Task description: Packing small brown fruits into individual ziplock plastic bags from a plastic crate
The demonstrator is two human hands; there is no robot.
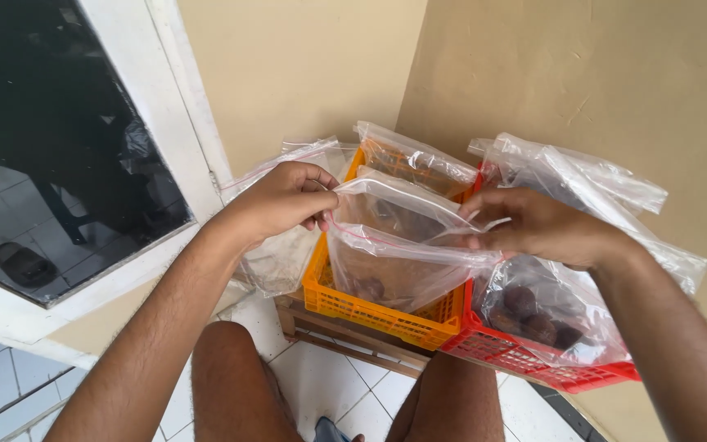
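My left hand pinches the left end of the zip seal of a clear plastic bag. My right hand grips the right end of the same seal. The bag hangs over an orange plastic basket and holds a few dark round pieces at its bottom. A second clear bag with several dark round pieces lies in a red plastic basket under my right wrist.
More clear bags drape beside and behind the baskets. The baskets rest on a low wooden frame in a corner of beige walls. A white-framed dark window is at left. My bare knees and white floor tiles are below.
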